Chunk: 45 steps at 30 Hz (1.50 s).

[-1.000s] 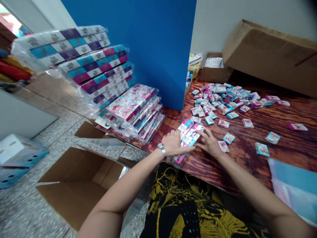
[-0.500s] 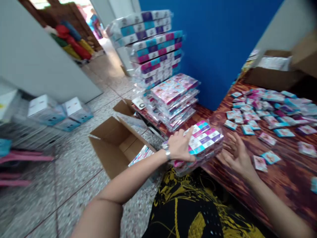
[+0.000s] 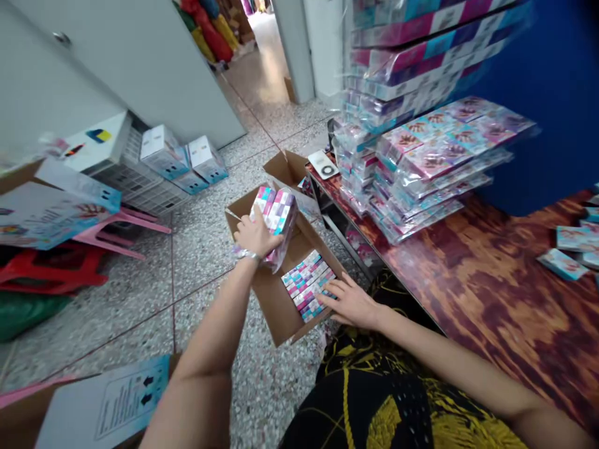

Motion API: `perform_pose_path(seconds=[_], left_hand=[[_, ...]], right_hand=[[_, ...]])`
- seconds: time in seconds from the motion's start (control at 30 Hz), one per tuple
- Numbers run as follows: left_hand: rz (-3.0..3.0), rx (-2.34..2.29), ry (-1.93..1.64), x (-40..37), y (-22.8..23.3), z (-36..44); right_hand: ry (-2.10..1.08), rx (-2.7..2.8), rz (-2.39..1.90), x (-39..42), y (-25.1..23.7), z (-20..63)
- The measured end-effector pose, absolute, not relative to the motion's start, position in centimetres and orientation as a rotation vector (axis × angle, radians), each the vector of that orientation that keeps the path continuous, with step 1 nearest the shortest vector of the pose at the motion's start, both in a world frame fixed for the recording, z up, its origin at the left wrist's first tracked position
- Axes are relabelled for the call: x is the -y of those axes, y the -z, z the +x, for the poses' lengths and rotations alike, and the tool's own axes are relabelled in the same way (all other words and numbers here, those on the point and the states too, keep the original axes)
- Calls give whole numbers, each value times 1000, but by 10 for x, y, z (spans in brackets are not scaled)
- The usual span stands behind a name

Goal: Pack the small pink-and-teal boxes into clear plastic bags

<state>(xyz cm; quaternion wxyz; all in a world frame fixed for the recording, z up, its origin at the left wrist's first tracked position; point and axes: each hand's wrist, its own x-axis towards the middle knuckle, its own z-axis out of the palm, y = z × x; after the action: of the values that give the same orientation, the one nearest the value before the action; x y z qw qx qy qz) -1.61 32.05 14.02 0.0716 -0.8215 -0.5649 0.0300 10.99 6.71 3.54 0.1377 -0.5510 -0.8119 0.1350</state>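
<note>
My left hand (image 3: 255,236) grips a plastic-wrapped bundle of pink, teal and purple small boxes (image 3: 276,215) over the open brown cardboard carton (image 3: 276,299) on the floor. My right hand (image 3: 350,302) rests open on the carton's near edge. One bundle already lies inside (image 3: 307,284); stacked wrapped bundles (image 3: 430,162) wait on the wooden tabletop (image 3: 468,262).

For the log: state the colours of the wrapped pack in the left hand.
Head view: wrapped pack shows pink, teal, purple and white panels.
</note>
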Motion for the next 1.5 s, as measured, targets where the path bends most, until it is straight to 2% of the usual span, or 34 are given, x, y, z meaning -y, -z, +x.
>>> perform_pose_path(seconds=[0.23, 0.43, 0.83, 1.07, 1.2, 1.33, 1.5], left_hand=[[-2391, 1734, -132, -363, -27, -8], [-2527, 1592, -249, -370, 33, -27], [-2928, 1274, -764, -375, 101, -51], [-2892, 1559, -931, -394, 145, -37], [-2766, 1760, -816, -382, 163, -23], [-2657, 1795, -653, -369, 171, -17], [-2677, 1725, -881, -369, 147, -16]], right_hand=[[-422, 2384, -1654, -76, 12, 109], [-378, 2315, -1642, -85, 27, 109], [-310, 2312, -1623, -91, 27, 106], [-317, 2307, -1639, -95, 25, 108], [-292, 2254, -1660, -97, 25, 107], [-275, 2231, -1639, -100, 28, 108], [-223, 2267, -1659, -106, 31, 104]])
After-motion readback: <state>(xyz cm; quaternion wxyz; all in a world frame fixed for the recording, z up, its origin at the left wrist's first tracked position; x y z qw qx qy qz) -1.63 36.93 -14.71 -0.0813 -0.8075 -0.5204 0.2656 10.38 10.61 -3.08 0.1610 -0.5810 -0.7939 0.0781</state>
